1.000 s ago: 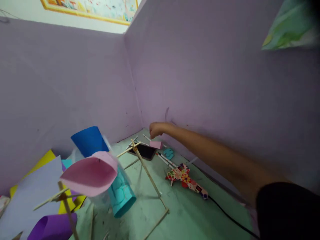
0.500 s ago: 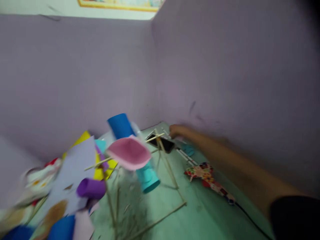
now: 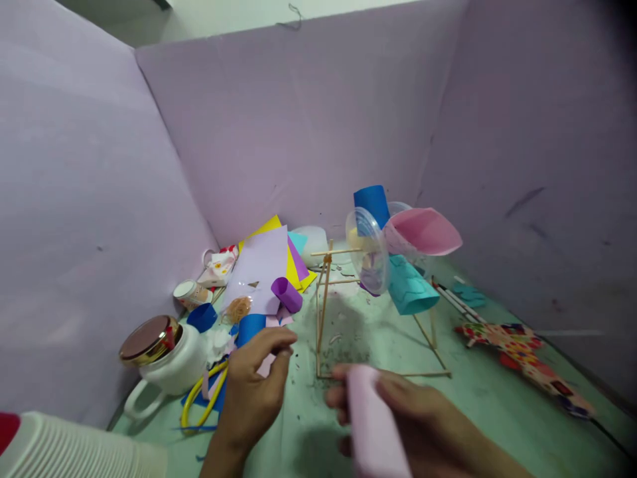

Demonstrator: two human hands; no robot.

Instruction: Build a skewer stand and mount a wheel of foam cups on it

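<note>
Gripping a pink piece [image 3: 374, 421] at lower centre, the right hand [image 3: 418, 406] is pointing its long axis up and slightly left from the bottom edge; the left hand [image 3: 256, 384] is showing bent fingers, its grip unclear.

The right fingers [image 3: 339, 398] came back from the wall [image 3: 527, 153] around a pink piece [image 3: 371, 415]; the left fingers [image 3: 271, 342] appeared, curled, to their left.
</note>
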